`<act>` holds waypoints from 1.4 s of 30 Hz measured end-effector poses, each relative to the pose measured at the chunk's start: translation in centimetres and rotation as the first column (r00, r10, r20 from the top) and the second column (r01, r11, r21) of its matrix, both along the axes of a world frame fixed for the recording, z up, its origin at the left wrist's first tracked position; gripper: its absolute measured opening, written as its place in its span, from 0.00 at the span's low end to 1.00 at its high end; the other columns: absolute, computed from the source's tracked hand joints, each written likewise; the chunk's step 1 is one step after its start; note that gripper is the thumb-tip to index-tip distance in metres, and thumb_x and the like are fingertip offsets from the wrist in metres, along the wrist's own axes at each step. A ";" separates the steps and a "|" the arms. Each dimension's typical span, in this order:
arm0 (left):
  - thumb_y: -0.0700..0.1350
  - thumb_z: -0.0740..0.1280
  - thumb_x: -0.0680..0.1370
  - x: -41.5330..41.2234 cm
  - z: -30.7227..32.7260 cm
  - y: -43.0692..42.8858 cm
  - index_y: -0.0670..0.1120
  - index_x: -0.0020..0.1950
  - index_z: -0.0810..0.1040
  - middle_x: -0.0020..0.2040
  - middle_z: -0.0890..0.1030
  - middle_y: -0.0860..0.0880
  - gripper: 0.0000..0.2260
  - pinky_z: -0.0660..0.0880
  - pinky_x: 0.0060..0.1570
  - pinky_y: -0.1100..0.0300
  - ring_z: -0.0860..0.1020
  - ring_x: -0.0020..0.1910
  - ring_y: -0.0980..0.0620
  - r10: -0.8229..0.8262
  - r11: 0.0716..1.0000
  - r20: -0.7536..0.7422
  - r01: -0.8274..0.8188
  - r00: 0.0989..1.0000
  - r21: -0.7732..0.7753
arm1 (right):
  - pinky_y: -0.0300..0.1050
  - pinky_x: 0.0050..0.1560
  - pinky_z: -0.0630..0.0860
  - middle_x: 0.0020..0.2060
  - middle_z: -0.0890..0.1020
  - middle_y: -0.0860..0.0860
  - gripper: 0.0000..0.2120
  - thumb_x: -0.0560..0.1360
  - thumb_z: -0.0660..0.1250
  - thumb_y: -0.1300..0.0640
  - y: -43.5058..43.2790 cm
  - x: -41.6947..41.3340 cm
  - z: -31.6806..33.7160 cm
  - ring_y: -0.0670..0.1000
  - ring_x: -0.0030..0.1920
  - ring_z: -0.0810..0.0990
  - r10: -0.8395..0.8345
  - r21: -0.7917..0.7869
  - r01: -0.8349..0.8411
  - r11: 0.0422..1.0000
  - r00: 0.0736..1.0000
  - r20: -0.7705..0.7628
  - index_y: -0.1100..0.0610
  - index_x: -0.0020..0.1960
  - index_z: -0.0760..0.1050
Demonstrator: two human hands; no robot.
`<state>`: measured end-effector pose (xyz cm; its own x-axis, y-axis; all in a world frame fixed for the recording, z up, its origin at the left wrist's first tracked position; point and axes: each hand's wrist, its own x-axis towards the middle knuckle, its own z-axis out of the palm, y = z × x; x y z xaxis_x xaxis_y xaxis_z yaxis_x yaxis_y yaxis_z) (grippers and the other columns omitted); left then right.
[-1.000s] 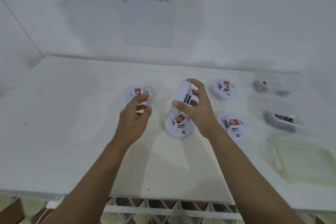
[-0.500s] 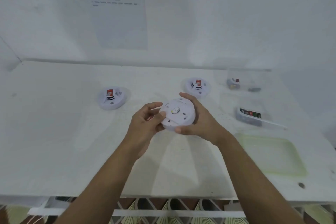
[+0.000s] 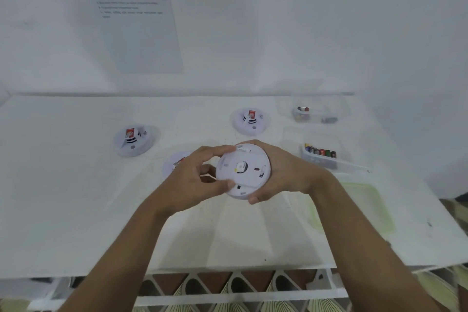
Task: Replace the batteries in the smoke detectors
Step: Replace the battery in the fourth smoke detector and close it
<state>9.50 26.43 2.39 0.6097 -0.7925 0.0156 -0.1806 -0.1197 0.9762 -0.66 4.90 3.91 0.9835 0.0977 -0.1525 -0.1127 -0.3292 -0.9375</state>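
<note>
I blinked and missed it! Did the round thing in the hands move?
Yes. The held smoke detector came toward the person and flipped back-side up; it now shows in front of the far detector, not beside it.

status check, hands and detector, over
Left hand and right hand both grip the smoke detector, underside toward camera, off the table. Second detector partly hidden behind left hand. Battery tray at right, unobstructed.

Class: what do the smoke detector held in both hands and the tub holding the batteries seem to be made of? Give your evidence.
The smoke detector: likely moulded plastic, matt white; uniform colour, crisp moulded slots. The tub: likely clear plastic; batteries show through its wall.
</note>
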 end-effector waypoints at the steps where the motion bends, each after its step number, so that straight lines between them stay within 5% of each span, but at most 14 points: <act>1: 0.41 0.78 0.71 -0.2 0.1 -0.1 0.58 0.64 0.78 0.64 0.76 0.53 0.25 0.81 0.49 0.52 0.81 0.46 0.44 -0.002 1.000 -0.001 0.002 1.000 -0.001 | 0.39 0.51 0.79 0.60 0.79 0.45 0.42 0.61 0.81 0.71 -0.2 -0.2 0.0 0.42 0.60 0.79 0.007 -0.004 -0.007 1.000 1.000 -0.012 0.53 0.70 0.68; 5: 0.41 0.79 0.68 -0.8 0.5 -0.1 0.57 0.63 0.80 0.61 0.77 0.52 0.25 0.82 0.48 0.49 0.82 0.46 0.41 -0.015 1.000 -0.021 0.015 1.000 0.008 | 0.38 0.47 0.79 0.59 0.79 0.47 0.40 0.62 0.80 0.73 -0.5 -0.9 -0.1 0.42 0.58 0.80 0.032 0.004 -0.032 0.999 0.998 -0.048 0.56 0.69 0.68; 8: 0.45 0.82 0.66 -0.8 0.7 -0.3 0.59 0.62 0.80 0.64 0.72 0.54 0.26 0.81 0.50 0.55 0.81 0.50 0.47 -0.082 0.995 -0.002 0.082 0.997 0.055 | 0.40 0.47 0.80 0.57 0.80 0.46 0.39 0.62 0.80 0.70 -0.5 -1.4 -0.3 0.43 0.57 0.80 0.033 -0.001 -0.033 0.999 0.998 -0.057 0.57 0.68 0.69; 12: 0.54 0.82 0.63 -0.8 1.2 -0.6 0.66 0.60 0.79 0.63 0.68 0.62 0.27 0.69 0.53 0.71 0.73 0.61 0.60 -0.140 0.977 0.274 0.088 0.952 0.194 | 0.49 0.58 0.80 0.62 0.79 0.53 0.41 0.60 0.81 0.63 -0.5 -1.8 -0.3 0.52 0.62 0.79 0.057 -0.052 -0.059 0.997 0.998 -0.040 0.57 0.69 0.70; 19: 0.62 0.75 0.61 -1.6 0.6 -0.9 0.63 0.59 0.77 0.57 0.76 0.63 0.27 0.66 0.50 0.75 0.73 0.59 0.59 -0.098 0.987 0.494 0.021 0.864 0.159 | 0.49 0.58 0.81 0.62 0.79 0.51 0.43 0.57 0.82 0.56 -0.5 -1.9 0.0 0.53 0.61 0.80 0.064 -0.070 -0.066 0.995 0.997 -0.031 0.55 0.69 0.71; 23: 0.61 0.75 0.61 -1.8 0.0 -0.7 0.62 0.56 0.76 0.54 0.77 0.63 0.25 0.68 0.49 0.72 0.75 0.54 0.56 -0.018 0.997 0.524 -0.020 0.852 0.068 | 0.48 0.58 0.80 0.62 0.79 0.51 0.42 0.59 0.82 0.64 -0.3 -1.8 -0.2 0.51 0.61 0.80 0.058 -0.075 -0.059 0.995 0.998 -0.024 0.55 0.70 0.69; 33: 0.57 0.75 0.63 -1.3 -1.6 0.9 0.58 0.54 0.77 0.51 0.79 0.57 0.21 0.68 0.44 0.73 0.76 0.51 0.56 0.118 0.992 0.521 -0.120 0.846 -0.030 | 0.47 0.56 0.81 0.62 0.78 0.48 0.44 0.61 0.83 0.62 0.0 -2.0 -1.1 0.49 0.61 0.80 0.004 -0.102 -0.002 0.995 1.000 0.019 0.51 0.71 0.66; 42: 0.65 0.73 0.60 -0.5 -5.2 4.6 0.57 0.55 0.78 0.51 0.77 0.63 0.26 0.68 0.48 0.74 0.75 0.53 0.61 0.083 0.935 0.472 -0.233 0.878 0.268 | 0.41 0.50 0.82 0.58 0.79 0.44 0.43 0.60 0.85 0.63 -0.5 -2.9 -3.7 0.43 0.56 0.82 -0.363 -0.046 0.369 0.928 0.926 0.107 0.49 0.69 0.66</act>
